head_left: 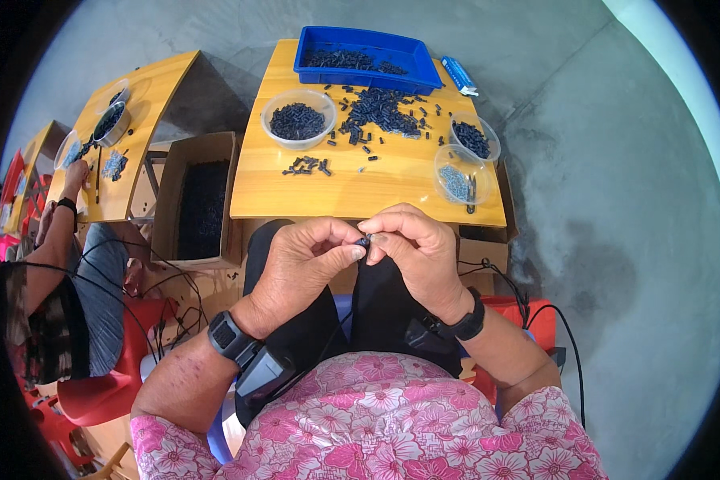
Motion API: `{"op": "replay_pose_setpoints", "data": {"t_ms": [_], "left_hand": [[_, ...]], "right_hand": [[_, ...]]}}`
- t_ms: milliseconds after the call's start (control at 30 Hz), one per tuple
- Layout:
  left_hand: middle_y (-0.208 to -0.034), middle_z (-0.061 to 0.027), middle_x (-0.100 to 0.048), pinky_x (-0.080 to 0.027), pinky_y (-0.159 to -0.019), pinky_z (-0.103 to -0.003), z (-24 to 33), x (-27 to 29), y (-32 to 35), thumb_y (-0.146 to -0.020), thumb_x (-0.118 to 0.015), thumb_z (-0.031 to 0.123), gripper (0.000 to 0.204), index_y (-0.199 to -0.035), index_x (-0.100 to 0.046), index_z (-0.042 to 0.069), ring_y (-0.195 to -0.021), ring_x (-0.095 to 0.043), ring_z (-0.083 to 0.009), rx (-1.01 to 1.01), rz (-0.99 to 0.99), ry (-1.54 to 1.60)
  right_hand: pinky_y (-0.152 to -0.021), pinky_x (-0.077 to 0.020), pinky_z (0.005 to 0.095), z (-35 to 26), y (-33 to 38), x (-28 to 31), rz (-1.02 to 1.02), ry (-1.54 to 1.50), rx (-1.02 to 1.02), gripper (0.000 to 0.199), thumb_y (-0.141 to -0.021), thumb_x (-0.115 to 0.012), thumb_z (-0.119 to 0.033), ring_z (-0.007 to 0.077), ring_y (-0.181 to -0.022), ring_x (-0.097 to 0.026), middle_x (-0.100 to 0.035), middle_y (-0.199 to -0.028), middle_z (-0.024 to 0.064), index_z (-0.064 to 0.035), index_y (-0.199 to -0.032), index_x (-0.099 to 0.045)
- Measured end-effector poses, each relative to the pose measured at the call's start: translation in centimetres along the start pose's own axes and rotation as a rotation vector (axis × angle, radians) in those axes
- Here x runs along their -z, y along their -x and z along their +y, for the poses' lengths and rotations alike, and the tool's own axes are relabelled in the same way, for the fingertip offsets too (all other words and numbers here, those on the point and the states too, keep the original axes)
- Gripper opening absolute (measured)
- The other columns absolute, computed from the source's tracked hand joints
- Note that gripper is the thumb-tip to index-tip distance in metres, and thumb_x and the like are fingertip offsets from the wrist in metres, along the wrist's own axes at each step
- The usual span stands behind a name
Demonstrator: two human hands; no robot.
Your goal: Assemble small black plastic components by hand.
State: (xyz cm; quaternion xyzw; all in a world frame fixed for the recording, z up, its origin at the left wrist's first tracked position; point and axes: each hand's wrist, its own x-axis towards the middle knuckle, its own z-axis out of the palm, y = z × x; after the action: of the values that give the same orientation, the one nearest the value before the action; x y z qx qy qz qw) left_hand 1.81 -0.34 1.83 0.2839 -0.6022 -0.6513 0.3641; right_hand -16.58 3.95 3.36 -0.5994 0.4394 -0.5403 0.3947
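We see left hand and right hand pinching one small black part; black pile beyond both.

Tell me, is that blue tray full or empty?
Neither: the blue tray is partly filled. Small black pieces cover only part of its floor.

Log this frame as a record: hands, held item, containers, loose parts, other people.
left hand: pinching small black part
right hand: pinching the same part
blue tray: table's far end, black pieces inside
left clear tub: black pieces
right clear tubs: one black pieces, one pale bits
loose: black pile mid-table
co-worker: next table, left
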Motion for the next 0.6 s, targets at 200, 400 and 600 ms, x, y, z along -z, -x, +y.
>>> {"op": "replay_pose_setpoints", "data": {"t_ms": [200, 400, 600], "left_hand": [[-0.087, -0.0041, -0.070, -0.050, -0.075, -0.022, -0.1, -0.3, 0.0, -0.090, -0.065, 0.006, 0.009, -0.095, -0.068, -0.001, -0.081, -0.062, -0.0068, -0.021, 0.019, 0.018], [-0.088, -0.0055, -0.071, -0.050, -0.075, -0.022, -0.5, -0.6, 0.0, -0.090, -0.066, 0.005, 0.008, -0.094, -0.068, -0.002, -0.080, -0.063, -0.0072, -0.024, 0.054, 0.025], [-0.088, -0.0061, -0.071, -0.051, -0.077, -0.023, -0.3, -1.1, 0.1, -0.089, -0.066, 0.003, 0.007, -0.094, -0.068, -0.002, -0.082, -0.063, -0.0080, 0.008, 0.075, 0.044]], "right_hand": [[-0.065, -0.0511, 0.0219, 0.1, 0.2, -0.4, 0.047, 0.155, 0.139, 0.015, -0.088, -0.057, 0.006, 0.0105, -0.070, -0.062, -0.062, -0.088, 0.0078, 0.0011, -0.098, -0.067], [-0.064, -0.0508, 0.0222, 0.2, 0.2, -0.5, 0.050, 0.248, 0.210, 0.014, -0.089, -0.058, 0.004, 0.0110, -0.069, -0.062, -0.062, -0.088, 0.0079, -0.0010, -0.099, -0.067], [-0.064, -0.0504, 0.0224, 0.7, 0.4, -0.7, 0.075, 0.190, 0.167, 0.014, -0.090, -0.057, 0.005, 0.0108, -0.070, -0.062, -0.062, -0.088, 0.0074, 0.0008, -0.098, -0.068]]}}
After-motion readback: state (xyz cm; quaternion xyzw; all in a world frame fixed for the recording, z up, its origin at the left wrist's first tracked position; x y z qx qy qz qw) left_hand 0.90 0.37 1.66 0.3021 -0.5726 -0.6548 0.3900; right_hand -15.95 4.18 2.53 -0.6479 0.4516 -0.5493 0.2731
